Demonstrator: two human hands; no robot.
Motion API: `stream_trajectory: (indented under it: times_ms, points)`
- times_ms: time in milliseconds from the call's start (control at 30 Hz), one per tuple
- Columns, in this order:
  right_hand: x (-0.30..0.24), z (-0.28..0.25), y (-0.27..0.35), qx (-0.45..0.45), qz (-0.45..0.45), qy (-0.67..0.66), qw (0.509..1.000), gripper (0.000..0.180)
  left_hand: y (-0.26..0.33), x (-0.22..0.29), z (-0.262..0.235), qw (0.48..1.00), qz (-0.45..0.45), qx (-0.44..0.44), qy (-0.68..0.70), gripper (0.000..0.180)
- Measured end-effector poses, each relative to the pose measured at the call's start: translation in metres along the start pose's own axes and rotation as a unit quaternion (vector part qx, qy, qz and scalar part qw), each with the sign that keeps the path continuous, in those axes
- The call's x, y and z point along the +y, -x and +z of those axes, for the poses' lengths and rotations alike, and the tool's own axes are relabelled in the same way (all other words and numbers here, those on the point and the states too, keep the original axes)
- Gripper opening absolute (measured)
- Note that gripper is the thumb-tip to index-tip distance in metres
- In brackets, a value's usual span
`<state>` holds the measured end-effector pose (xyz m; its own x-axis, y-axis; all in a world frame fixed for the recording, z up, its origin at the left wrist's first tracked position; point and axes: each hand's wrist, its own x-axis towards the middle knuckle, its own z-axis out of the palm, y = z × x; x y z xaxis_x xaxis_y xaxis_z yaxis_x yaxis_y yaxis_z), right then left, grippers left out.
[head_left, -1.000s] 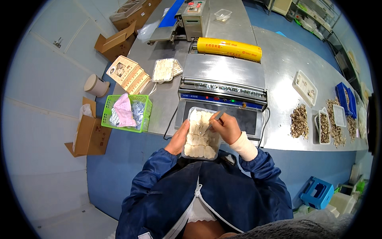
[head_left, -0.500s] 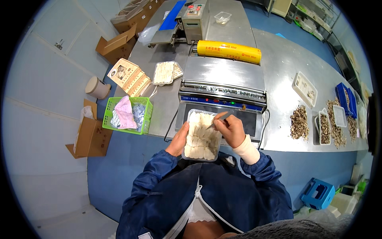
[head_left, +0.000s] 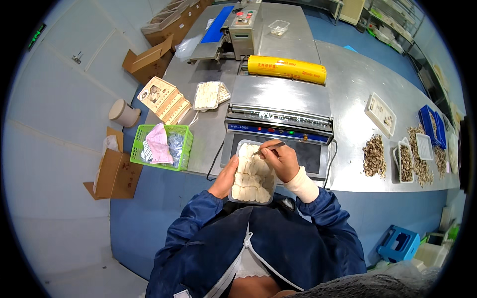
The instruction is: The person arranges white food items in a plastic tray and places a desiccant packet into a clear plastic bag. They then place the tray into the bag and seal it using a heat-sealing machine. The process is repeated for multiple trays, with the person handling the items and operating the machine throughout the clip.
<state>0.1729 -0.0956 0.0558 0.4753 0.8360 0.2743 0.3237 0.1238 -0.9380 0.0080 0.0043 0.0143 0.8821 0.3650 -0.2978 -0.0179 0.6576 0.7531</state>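
Note:
A clear plastic tray is tilted in front of my chest, filled with rows of pale, rounded food pieces whose kind I cannot make out. My left hand grips the tray along its left side. Over the tray's upper right part, my right hand pinches slim dark tweezers. Their tip points down at the pale pieces in the upper rows. Fingers of the right hand hide part of the tray's right edge.
Just beyond the tray stands a wrapping machine with a yellow film roll. Filled trays, a printed carton and a green basket are at left. Dried slices and a white tray lie at right.
My right hand and the tweezers have shifted slightly left and up toward the tray's upper rows. The left hand still holds the tray, which sits a little lower in view.

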Motion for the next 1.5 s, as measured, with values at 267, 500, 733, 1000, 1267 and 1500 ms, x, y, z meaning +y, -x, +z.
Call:
stream_trajectory:
  times_ms: [267, 500, 733, 1000, 1267, 1500]
  points:
    - [-0.003, -0.001, 0.0, -0.024, -0.045, 0.05, 0.997, 0.007, 0.002, 0.002, 0.001, 0.999, -0.003, -0.011, 0.031, 0.044]
    - [-0.015, 0.0, -0.003, 0.003, -0.041, 0.039, 0.998, 0.009, 0.0, 0.002, -0.001, 1.0, -0.007, -0.013, 0.023, 0.043]
    - [-0.012, 0.007, -0.006, -0.028, -0.062, 0.038, 0.997, 0.009, -0.002, 0.005, 0.0, 1.0, 0.002, -0.025, 0.018, 0.043]
    - [-0.007, 0.01, -0.007, -0.007, -0.059, 0.026, 0.998, 0.009, -0.002, 0.001, -0.006, 0.999, -0.024, 0.007, 0.026, 0.048]
    - [0.044, -0.081, 0.003, 0.162, 0.126, -0.097, 0.974, 0.012, -0.005, 0.0, -0.04, 0.984, -0.031, 0.093, 0.149, 0.053]
    - [0.204, -0.183, 0.106, 0.092, 0.34, 0.383, 0.854, 0.027, -0.012, -0.014, -0.07, 0.96, 0.027, 0.108, 0.256, 0.051]
